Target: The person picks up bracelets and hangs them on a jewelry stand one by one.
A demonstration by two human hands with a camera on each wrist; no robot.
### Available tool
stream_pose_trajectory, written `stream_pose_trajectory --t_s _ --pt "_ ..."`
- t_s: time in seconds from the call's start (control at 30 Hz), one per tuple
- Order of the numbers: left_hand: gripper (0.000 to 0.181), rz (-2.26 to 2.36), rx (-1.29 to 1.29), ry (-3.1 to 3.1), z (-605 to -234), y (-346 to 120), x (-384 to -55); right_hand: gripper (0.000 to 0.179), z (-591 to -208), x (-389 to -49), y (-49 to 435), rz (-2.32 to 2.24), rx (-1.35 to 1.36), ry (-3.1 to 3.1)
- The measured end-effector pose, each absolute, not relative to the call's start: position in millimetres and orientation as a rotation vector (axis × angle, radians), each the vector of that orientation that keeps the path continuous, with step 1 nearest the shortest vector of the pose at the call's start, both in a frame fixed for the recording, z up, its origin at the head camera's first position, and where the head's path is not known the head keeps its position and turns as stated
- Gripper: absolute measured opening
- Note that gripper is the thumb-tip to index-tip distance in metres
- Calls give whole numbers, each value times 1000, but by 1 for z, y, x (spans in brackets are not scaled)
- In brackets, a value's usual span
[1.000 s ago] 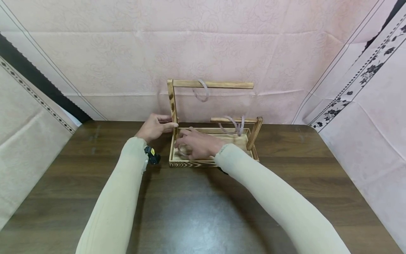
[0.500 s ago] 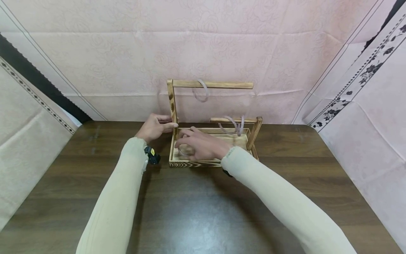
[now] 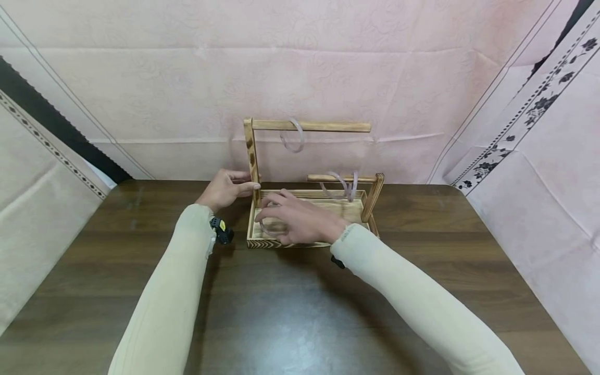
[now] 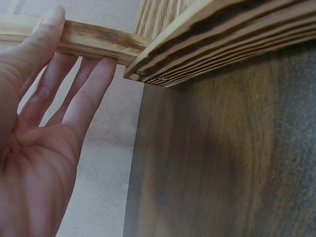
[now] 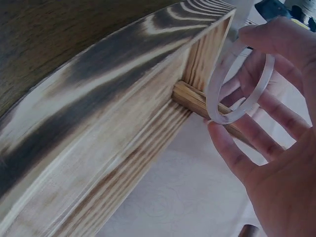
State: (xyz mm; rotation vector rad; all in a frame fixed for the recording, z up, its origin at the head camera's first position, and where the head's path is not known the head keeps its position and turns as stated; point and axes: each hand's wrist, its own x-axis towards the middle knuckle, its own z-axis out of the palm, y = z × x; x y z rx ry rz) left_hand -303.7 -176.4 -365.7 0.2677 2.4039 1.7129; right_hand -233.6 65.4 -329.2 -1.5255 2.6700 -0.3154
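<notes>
A wooden jewelry stand (image 3: 251,156) with an upper bar, a lower bar and a tray base (image 3: 262,243) stands at the table's far side. My left hand (image 3: 222,190) holds its left upright between thumb and fingers, low down; the left wrist view shows the thumb on one face of the post (image 4: 94,38). Over the tray, my right hand (image 3: 304,219) pinches a translucent bangle (image 5: 213,96) at its rim, near the foot of that upright. One bangle (image 3: 301,136) hangs on the upper bar. Two more, a left bangle (image 3: 335,175) and a right bangle (image 3: 354,186), hang on the lower bar.
The dark wooden table (image 3: 262,312) extends in front of the stand and to both sides. Behind it hangs a pale patterned cloth (image 3: 197,94), close to the stand's back. The lower bar's short post (image 3: 372,200) rises at the tray's right end.
My right wrist has swung slightly to the right and nearer to me, while its fingers stay by the left upright with the bangle. The left hand keeps its hold. The head view has shifted slightly.
</notes>
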Motion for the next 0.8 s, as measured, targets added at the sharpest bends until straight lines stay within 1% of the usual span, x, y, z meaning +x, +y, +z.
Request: stream_pose_trajectory --t_s 0.17,0.43,0.8 --pt "47 1707 255 2415 -366 -175 -304 65 -326 -231 68 -340 -1534 2695" --pt "48 1713 247 2397 -366 -175 -304 57 -324 -229 75 -408 -1618 2725" --pt "49 1703 247 2426 -365 -174 -303 56 -314 -223 80 -507 -1667 2747"
